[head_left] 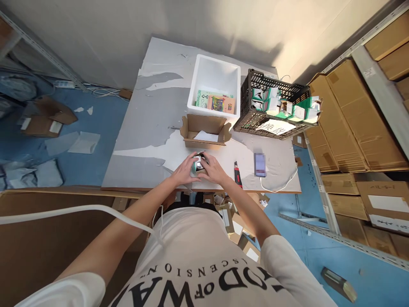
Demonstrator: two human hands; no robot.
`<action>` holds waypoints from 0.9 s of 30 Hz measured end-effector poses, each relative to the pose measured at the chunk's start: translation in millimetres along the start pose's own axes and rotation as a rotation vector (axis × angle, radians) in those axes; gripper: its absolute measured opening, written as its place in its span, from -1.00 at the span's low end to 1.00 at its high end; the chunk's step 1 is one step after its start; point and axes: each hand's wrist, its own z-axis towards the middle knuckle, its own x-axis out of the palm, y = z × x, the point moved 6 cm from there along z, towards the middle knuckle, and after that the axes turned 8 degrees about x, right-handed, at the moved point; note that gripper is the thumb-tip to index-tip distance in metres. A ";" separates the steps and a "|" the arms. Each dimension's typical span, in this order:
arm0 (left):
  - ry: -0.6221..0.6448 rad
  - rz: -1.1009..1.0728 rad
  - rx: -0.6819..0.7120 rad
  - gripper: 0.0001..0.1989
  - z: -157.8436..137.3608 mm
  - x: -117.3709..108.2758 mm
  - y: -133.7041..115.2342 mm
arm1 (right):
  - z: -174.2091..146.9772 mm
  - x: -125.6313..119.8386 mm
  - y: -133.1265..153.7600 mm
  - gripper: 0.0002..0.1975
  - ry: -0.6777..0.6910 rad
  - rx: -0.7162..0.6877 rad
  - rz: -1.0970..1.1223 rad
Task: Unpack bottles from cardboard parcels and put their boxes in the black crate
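Note:
Close to the table's front edge, my left hand (185,170) and my right hand (213,169) are closed around a small box (198,163). Green shows on the box's left side, with something dark and shiny at its top; the fingers cover much of it. Just beyond my hands stands an open brown cardboard box (206,143) with a white paper (204,136) inside. Right of my right hand lies a red and black utility knife (237,175).
A white foam box (198,76) holding flat printed packs stands behind the cardboard box. Beside it is a black crate (246,121) of small green-and-white boxes. A phone (260,165) with a white cable lies at the right. Shelves of cartons (351,115) flank the table (134,140).

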 end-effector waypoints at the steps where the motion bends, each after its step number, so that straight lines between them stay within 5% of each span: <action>1: 0.011 0.021 -0.002 -0.15 1.1 0.3 0.7 | -5.9 -2.0 -3.5 -0.30 -0.023 0.012 0.045; 7: 0.031 0.056 -0.020 -0.31 1.4 -0.6 9.5 | -38.0 -9.5 -29.4 -0.32 -0.067 0.094 0.278; 13: -0.067 0.012 -0.061 -0.61 1.7 -0.7 0.5 | -14.5 -7.2 -34.6 -0.67 -0.108 0.182 0.350; 17: -0.066 -0.082 -0.099 -0.75 4.8 8.9 -1.2 | 4.9 -8.0 -30.7 -0.44 -0.118 0.153 0.384; 22: -0.132 -0.254 -0.172 -0.48 1.8 8.7 15.9 | 3.1 4.2 -15.5 -0.52 -0.013 -0.009 0.199; 27: -0.047 -0.244 -0.176 -0.31 1.4 11.2 32.8 | 0.2 12.4 -6.5 -0.26 0.009 -0.041 -0.012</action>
